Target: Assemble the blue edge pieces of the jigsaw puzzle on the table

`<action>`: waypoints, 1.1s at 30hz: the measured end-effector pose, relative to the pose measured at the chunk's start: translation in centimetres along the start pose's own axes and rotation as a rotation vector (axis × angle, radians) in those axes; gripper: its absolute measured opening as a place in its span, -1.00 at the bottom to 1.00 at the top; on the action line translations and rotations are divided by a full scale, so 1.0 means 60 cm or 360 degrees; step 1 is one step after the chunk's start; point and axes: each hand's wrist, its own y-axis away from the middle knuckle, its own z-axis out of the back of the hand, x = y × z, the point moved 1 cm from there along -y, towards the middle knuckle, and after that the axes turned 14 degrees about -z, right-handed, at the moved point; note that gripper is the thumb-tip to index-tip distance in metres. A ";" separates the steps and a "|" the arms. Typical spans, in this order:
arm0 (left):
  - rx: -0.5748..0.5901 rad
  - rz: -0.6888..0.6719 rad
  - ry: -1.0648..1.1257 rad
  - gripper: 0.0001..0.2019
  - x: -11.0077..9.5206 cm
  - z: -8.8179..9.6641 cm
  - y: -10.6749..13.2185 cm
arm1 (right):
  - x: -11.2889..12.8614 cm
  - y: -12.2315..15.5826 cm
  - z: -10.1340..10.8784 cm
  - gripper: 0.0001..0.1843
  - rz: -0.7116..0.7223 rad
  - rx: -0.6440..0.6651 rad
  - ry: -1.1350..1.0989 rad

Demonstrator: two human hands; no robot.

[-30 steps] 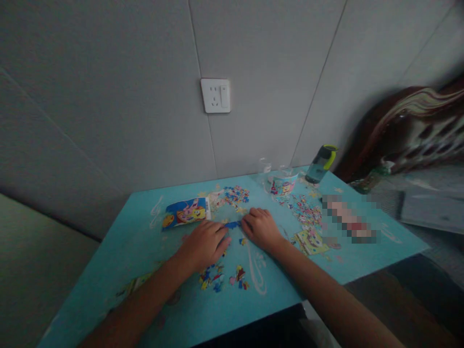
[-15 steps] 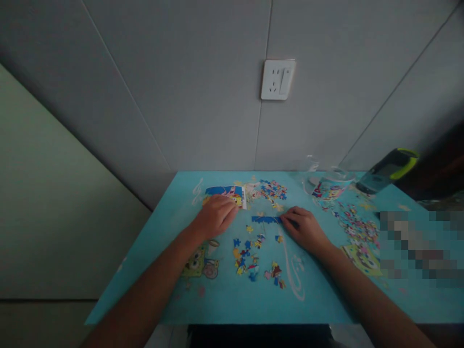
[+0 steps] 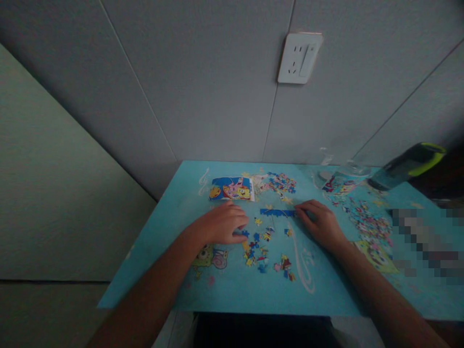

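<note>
A narrow strip of joined blue puzzle pieces (image 3: 277, 212) lies on the turquoise table. My right hand (image 3: 321, 221) rests at its right end, thumb and fingers pinched together there; the fingers partly hide that end. To the left, my left hand (image 3: 225, 224) hovers low with thumb and fingers apart, its tips beside a loose blue puzzle piece (image 3: 245, 234). Just beyond this hand lies a picture card (image 3: 232, 189) with cartoon figures on blue. Loose puzzle pieces (image 3: 251, 255) are scattered below the strip, and a small cluster (image 3: 285, 263) sits to their right.
More puzzle pieces are heaped at the back (image 3: 282, 182) and on the right (image 3: 371, 224). A clear printed tub (image 3: 346, 183) and a dark bottle with a lime-green rim (image 3: 402, 166) stand at the back right. A wall with a socket (image 3: 300, 58) borders the table.
My left hand has moved off the picture card towards the loose pieces, and its thumb has parted from the fingers. My right hand stays at the strip's end. The view has shifted.
</note>
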 end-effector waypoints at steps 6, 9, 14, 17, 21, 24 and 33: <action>0.0078 0.0104 0.0009 -0.72 -0.004 -0.007 -0.011 | -0.027 0.016 0.019 -0.76 -0.0188 -0.0163 -0.0038; 0.0080 0.0095 -0.0005 -0.74 -0.004 -0.007 -0.012 | -0.041 0.019 0.025 -0.74 -0.0298 -0.0214 -0.0012; 0.0044 0.0033 -0.0101 -0.80 -0.003 -0.009 -0.009 | -0.042 0.018 0.025 -0.71 -0.0338 -0.0228 0.0019; -0.0037 0.0038 -0.0213 -0.79 -0.004 -0.008 -0.012 | -0.040 0.018 0.023 -0.70 -0.0327 -0.0199 0.0010; -0.0111 -0.0007 -0.0272 -0.77 -0.007 -0.012 -0.018 | -0.041 0.018 0.022 -0.69 -0.0328 -0.0182 -0.0005; -0.0122 -0.0099 -0.0270 -0.77 -0.011 -0.021 -0.022 | -0.040 0.018 0.022 -0.67 -0.0325 -0.0172 -0.0022; -0.0127 -0.0231 -0.0209 -0.78 -0.022 -0.045 -0.035 | -0.039 0.017 0.024 -0.69 -0.0296 -0.0165 -0.0034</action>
